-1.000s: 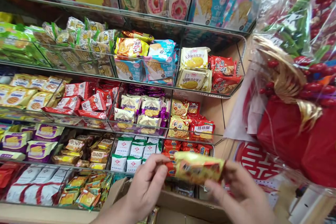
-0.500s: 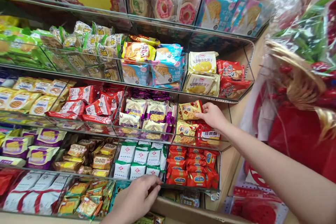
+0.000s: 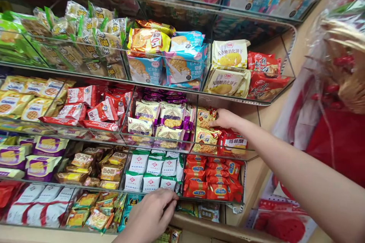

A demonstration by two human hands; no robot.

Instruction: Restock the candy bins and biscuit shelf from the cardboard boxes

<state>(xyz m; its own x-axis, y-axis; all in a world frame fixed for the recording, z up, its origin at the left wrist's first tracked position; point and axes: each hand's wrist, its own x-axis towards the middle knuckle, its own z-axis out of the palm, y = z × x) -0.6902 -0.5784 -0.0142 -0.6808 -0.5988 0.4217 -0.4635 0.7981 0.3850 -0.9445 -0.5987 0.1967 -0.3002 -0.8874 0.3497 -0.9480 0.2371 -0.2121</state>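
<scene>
My right hand (image 3: 226, 119) reaches into the rightmost bin of the middle shelf. Its thumb and fingers are closed on the right end of a yellow cookie packet (image 3: 205, 117), which lies at the back of the bin. In front of it is another yellow packet (image 3: 207, 139), and a red packet (image 3: 233, 141) sits to the right. My left hand (image 3: 155, 212) is low in the view, beside the left end of a cardboard box edge (image 3: 205, 224). Its fingers are curled together; what they hold, if anything, is hidden.
Clear dividers and front panels (image 3: 159, 144) edge the tiered bins. White-and-green packets (image 3: 151, 166) and red-orange packets (image 3: 213, 178) fill the bins below. An upper shelf corner (image 3: 268, 102) juts out above my right hand. Wrapped red decorations (image 3: 336, 148) stand at the right.
The yellow packet in my right hand has gone from tilted and raised to lying lower in the bin. The camera view has shifted closer, and my left hand stays near the box edge.
</scene>
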